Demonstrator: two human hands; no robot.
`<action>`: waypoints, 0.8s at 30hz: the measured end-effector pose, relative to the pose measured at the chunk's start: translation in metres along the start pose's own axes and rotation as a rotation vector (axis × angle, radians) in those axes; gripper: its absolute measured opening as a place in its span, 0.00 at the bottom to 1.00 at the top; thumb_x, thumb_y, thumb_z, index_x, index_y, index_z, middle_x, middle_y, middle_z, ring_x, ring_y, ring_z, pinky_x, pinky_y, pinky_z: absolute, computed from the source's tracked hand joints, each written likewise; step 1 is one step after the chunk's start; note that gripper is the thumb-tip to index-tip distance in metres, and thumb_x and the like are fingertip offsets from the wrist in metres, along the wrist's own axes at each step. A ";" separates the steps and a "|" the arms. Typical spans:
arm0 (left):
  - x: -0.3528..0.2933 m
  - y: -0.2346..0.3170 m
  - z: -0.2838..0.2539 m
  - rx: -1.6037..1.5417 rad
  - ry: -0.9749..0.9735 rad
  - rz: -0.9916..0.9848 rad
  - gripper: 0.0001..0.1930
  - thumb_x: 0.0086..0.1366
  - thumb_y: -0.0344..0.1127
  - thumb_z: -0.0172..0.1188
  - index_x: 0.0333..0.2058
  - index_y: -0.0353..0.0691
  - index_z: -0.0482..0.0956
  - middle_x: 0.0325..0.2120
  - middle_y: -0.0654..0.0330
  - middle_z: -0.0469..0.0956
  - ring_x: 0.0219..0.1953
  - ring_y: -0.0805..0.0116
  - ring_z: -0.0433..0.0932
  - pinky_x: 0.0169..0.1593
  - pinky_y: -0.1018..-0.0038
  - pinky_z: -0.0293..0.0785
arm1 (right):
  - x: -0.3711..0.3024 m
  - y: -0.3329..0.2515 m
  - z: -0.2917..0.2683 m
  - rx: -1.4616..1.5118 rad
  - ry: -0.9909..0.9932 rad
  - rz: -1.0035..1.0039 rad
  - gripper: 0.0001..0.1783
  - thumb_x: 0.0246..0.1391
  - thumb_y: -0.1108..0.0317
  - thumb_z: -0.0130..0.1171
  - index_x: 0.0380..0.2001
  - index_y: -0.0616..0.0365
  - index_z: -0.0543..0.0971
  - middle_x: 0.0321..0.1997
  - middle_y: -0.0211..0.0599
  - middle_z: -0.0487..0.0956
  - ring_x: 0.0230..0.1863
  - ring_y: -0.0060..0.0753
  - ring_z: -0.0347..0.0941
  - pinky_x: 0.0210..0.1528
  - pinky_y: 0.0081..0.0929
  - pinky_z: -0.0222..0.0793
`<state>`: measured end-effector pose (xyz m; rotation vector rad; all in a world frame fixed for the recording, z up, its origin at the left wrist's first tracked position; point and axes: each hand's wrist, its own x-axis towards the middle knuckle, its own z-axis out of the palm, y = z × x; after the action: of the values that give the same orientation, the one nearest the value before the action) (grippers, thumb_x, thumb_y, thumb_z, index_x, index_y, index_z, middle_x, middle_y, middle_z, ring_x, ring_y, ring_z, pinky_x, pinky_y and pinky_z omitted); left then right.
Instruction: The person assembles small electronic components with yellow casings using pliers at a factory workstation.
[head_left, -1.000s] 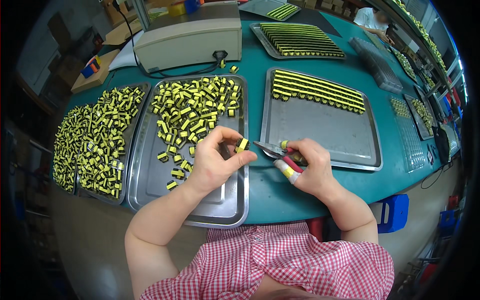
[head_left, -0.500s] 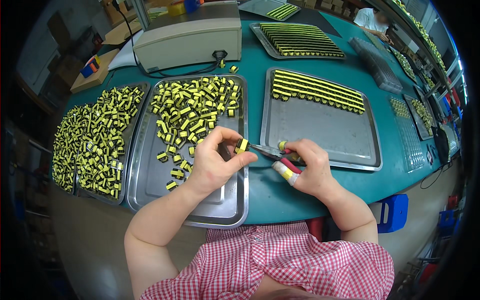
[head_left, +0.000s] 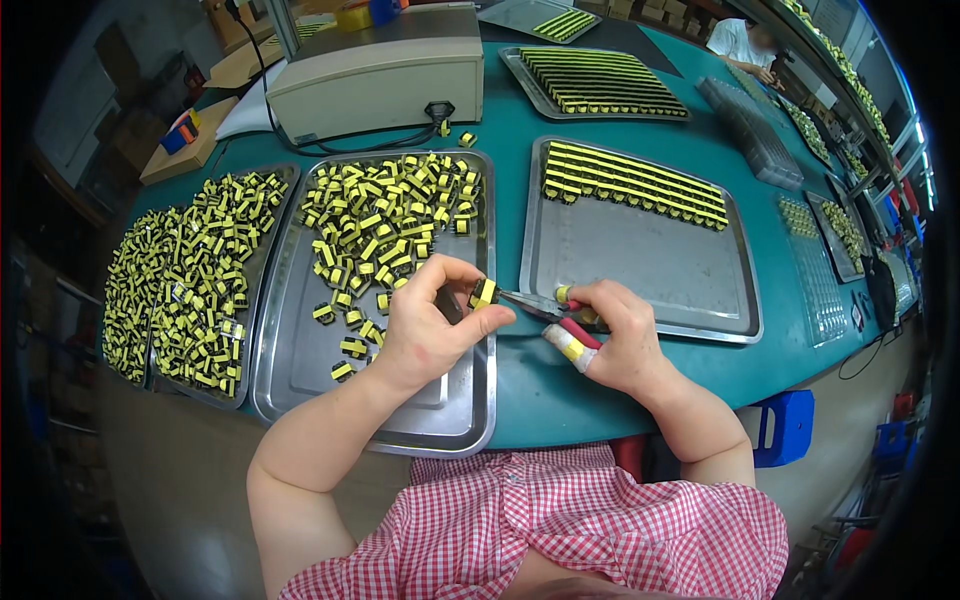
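Between the thumb and fingers of my left hand (head_left: 430,318) is a small yellow-wrapped transformer (head_left: 482,293) with black ends. My right hand (head_left: 622,335) is closed around red-handled pliers (head_left: 540,304), whose narrow jaws point left and meet the transformer's right side. Whether the jaws grip a pin cannot be made out. Pale wrapping with a yellow band covers one of my right fingers. Under my left hand lies a metal tray (head_left: 275,370) with many loose transformers (head_left: 385,215). To the right, another metal tray (head_left: 640,275) carries neat rows of transformers (head_left: 635,187) along its far side.
More trays of loose transformers (head_left: 205,290) stand at the far left. Behind is a beige machine (head_left: 385,85) with a black cable and plug (head_left: 438,112). A filled tray (head_left: 600,82) sits farther back. Clear plastic trays (head_left: 750,130) lie at right; a person (head_left: 742,45) sits beyond.
Almost nothing differs. My hands, the transformer and the pliers hold nearly the same place, with only a very slight shift of the right hand.
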<state>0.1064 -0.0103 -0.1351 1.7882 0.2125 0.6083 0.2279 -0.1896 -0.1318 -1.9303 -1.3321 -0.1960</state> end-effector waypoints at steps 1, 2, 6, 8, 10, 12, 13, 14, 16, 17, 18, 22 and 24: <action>0.000 0.001 0.000 0.000 0.000 0.000 0.18 0.45 0.30 0.70 0.33 0.37 0.71 0.24 0.69 0.69 0.25 0.83 0.63 0.29 0.86 0.62 | 0.000 0.000 0.000 0.008 -0.005 0.000 0.20 0.31 0.68 0.70 0.31 0.60 0.75 0.26 0.38 0.74 0.25 0.36 0.73 0.27 0.27 0.70; 0.000 0.002 0.000 0.029 0.005 0.001 0.18 0.45 0.29 0.70 0.33 0.37 0.71 0.24 0.69 0.69 0.24 0.83 0.63 0.29 0.86 0.62 | -0.001 0.000 0.000 0.016 -0.010 -0.001 0.21 0.31 0.70 0.70 0.32 0.62 0.74 0.26 0.38 0.74 0.25 0.35 0.72 0.27 0.26 0.69; 0.000 0.006 0.001 0.080 0.012 0.016 0.16 0.45 0.28 0.68 0.32 0.37 0.71 0.24 0.69 0.69 0.23 0.84 0.63 0.27 0.86 0.62 | -0.001 -0.001 -0.002 -0.004 -0.002 -0.011 0.21 0.30 0.71 0.70 0.31 0.61 0.75 0.26 0.39 0.74 0.25 0.36 0.72 0.27 0.26 0.69; 0.000 0.007 0.000 0.086 0.006 0.009 0.16 0.46 0.28 0.68 0.32 0.37 0.71 0.24 0.69 0.69 0.23 0.84 0.63 0.27 0.86 0.62 | 0.000 -0.002 -0.003 -0.024 0.007 -0.011 0.20 0.30 0.71 0.70 0.31 0.61 0.75 0.26 0.39 0.74 0.25 0.37 0.73 0.26 0.27 0.69; 0.000 0.006 -0.001 0.092 0.001 0.001 0.15 0.46 0.28 0.68 0.32 0.37 0.71 0.24 0.69 0.69 0.23 0.84 0.63 0.27 0.87 0.62 | 0.001 -0.002 -0.003 -0.040 0.007 -0.002 0.19 0.31 0.69 0.70 0.30 0.60 0.75 0.25 0.37 0.75 0.25 0.36 0.73 0.26 0.27 0.70; 0.000 0.005 -0.001 0.068 -0.015 0.023 0.15 0.46 0.27 0.67 0.31 0.37 0.71 0.24 0.69 0.69 0.24 0.85 0.62 0.27 0.87 0.62 | 0.001 -0.003 -0.005 -0.058 0.008 0.007 0.18 0.31 0.67 0.70 0.29 0.59 0.76 0.25 0.36 0.76 0.24 0.34 0.74 0.26 0.28 0.70; 0.000 0.005 -0.001 0.068 -0.015 0.024 0.15 0.46 0.27 0.67 0.31 0.37 0.71 0.24 0.69 0.69 0.24 0.85 0.62 0.27 0.87 0.62 | 0.001 -0.003 -0.006 -0.057 0.026 0.009 0.18 0.31 0.67 0.70 0.29 0.58 0.76 0.25 0.35 0.75 0.24 0.34 0.74 0.25 0.27 0.70; 0.001 0.005 -0.001 0.085 -0.010 0.017 0.16 0.46 0.31 0.68 0.31 0.36 0.71 0.23 0.65 0.71 0.24 0.81 0.66 0.28 0.84 0.65 | 0.001 -0.003 -0.006 -0.055 0.043 0.010 0.18 0.31 0.67 0.70 0.29 0.58 0.76 0.24 0.35 0.75 0.23 0.33 0.74 0.25 0.27 0.70; 0.001 0.006 -0.001 0.101 -0.004 0.009 0.17 0.45 0.35 0.69 0.30 0.35 0.72 0.23 0.62 0.74 0.24 0.78 0.70 0.29 0.81 0.68 | 0.002 -0.003 -0.008 -0.062 0.040 0.017 0.18 0.31 0.67 0.70 0.28 0.57 0.76 0.24 0.34 0.75 0.23 0.33 0.74 0.24 0.27 0.69; 0.001 0.007 -0.001 0.110 -0.004 0.019 0.17 0.45 0.35 0.69 0.30 0.35 0.72 0.23 0.62 0.74 0.24 0.77 0.70 0.29 0.81 0.68 | 0.002 -0.003 -0.009 -0.069 0.038 0.026 0.17 0.31 0.67 0.71 0.28 0.57 0.76 0.24 0.34 0.75 0.23 0.32 0.74 0.23 0.27 0.69; 0.002 0.007 -0.001 0.118 -0.004 0.029 0.17 0.45 0.35 0.69 0.30 0.35 0.72 0.23 0.62 0.73 0.24 0.77 0.70 0.29 0.81 0.68 | 0.002 -0.003 -0.009 -0.070 0.038 0.026 0.17 0.31 0.67 0.71 0.28 0.57 0.76 0.24 0.34 0.75 0.23 0.32 0.74 0.23 0.27 0.69; 0.002 0.006 -0.002 0.111 -0.004 0.008 0.17 0.45 0.35 0.69 0.30 0.35 0.72 0.23 0.62 0.73 0.24 0.77 0.70 0.29 0.81 0.68 | 0.004 -0.003 -0.008 -0.060 0.039 0.029 0.17 0.30 0.67 0.71 0.28 0.57 0.76 0.23 0.33 0.75 0.22 0.32 0.73 0.23 0.26 0.68; 0.002 0.006 -0.001 0.091 0.003 0.035 0.17 0.45 0.35 0.69 0.30 0.35 0.72 0.23 0.62 0.73 0.23 0.78 0.69 0.29 0.81 0.68 | 0.002 -0.004 -0.009 -0.057 0.040 0.029 0.18 0.30 0.67 0.71 0.28 0.57 0.76 0.22 0.33 0.75 0.21 0.32 0.73 0.23 0.26 0.68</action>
<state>0.1065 -0.0107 -0.1289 1.8825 0.2145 0.6347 0.2284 -0.1934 -0.1226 -1.9825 -1.2841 -0.2589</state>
